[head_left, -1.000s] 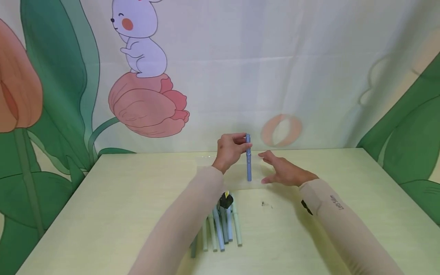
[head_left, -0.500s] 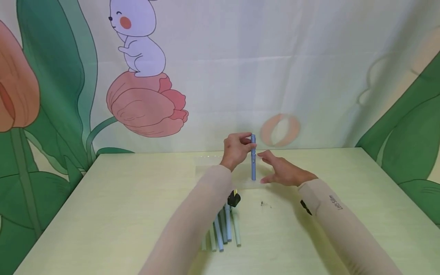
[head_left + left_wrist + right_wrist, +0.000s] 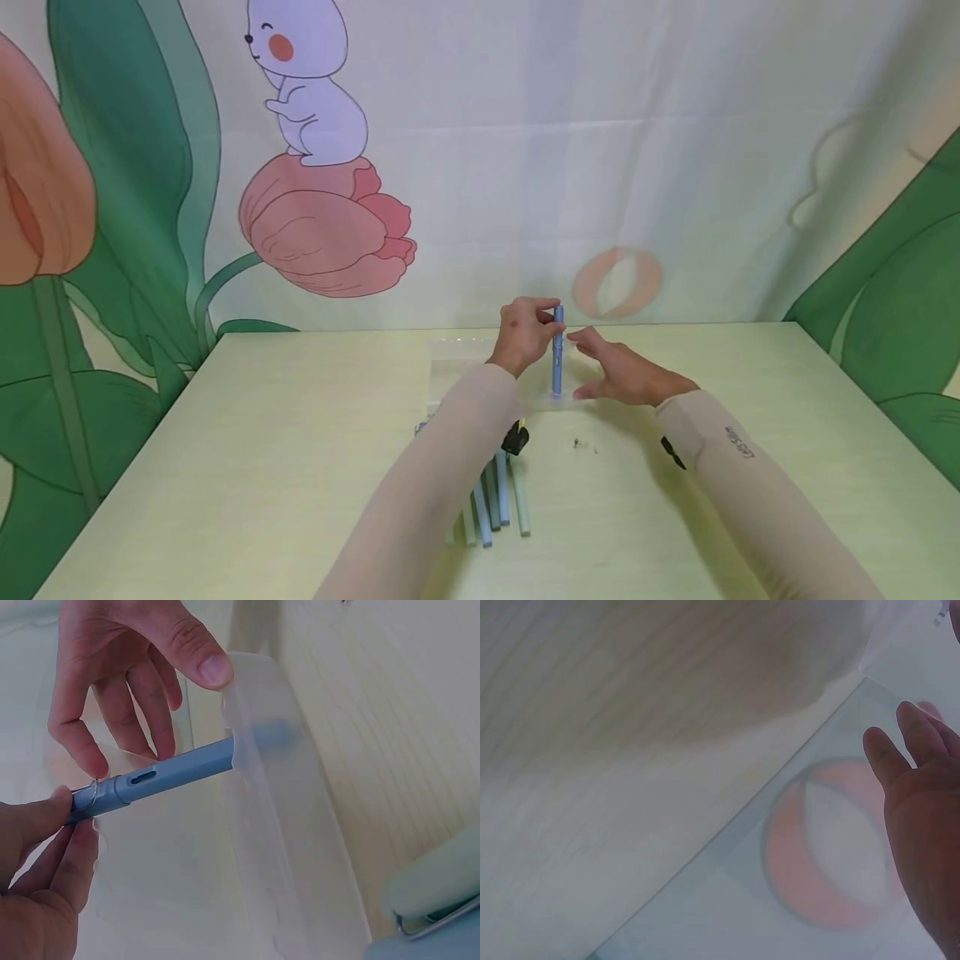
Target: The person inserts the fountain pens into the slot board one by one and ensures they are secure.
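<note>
My left hand (image 3: 525,337) pinches the capped end of a blue pen (image 3: 557,358) between thumb and fingers. In the left wrist view, the pen's silver clip sits by those fingertips, and its far end shows blurred through the front wall of a translucent notched pen rack (image 3: 277,825). The pen crosses the rack near its right end. My right hand (image 3: 626,373) spans that end, its thumb (image 3: 216,671) on the front wall and its index finger at the back edge beside the pen. Only part of the right hand (image 3: 922,817) appears in the right wrist view.
Several pale green, blue and grey-green pens (image 3: 523,500) lie side by side in front of the rack, partly covered by the left sleeve (image 3: 435,475). Small dark marks (image 3: 577,443) show on the wooden table (image 3: 300,467). A printed curtain (image 3: 487,167) hangs behind the table.
My left hand has carried the blue pen a little to the right, then slightly lower onto the rack's right end. The right hand has kept its place.
</note>
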